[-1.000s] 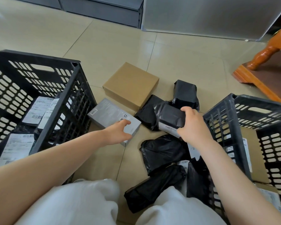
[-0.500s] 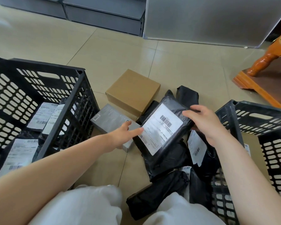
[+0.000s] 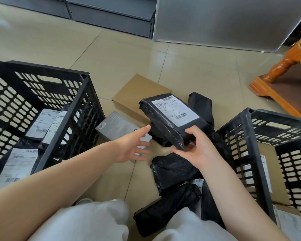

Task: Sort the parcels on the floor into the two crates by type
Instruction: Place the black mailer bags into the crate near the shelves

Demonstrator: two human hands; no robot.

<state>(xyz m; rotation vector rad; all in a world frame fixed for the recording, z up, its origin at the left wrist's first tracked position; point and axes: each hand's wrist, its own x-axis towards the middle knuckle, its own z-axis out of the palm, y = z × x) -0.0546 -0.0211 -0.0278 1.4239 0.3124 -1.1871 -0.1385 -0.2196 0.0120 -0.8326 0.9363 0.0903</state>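
Parcels lie between 2 black crates on the tiled floor. One black bagged parcel (image 3: 172, 119), white label up, is lifted off the pile; the right hand (image 3: 196, 148) pinches its near corner, thumb on top and fingers curled beneath. Just left of it, the left hand (image 3: 132, 146) is spread with straight fingers and holds nothing, its fingertips close to the parcel's lower edge. Under that hand lies a grey box (image 3: 116, 126), and beyond it a brown cardboard box (image 3: 135, 94). More black bags (image 3: 174, 169) lie below the right hand. Left of the left hand, the left crate (image 3: 73, 108) holds labelled black bags; right of the right hand, the right crate (image 3: 247, 146) holds cardboard boxes.
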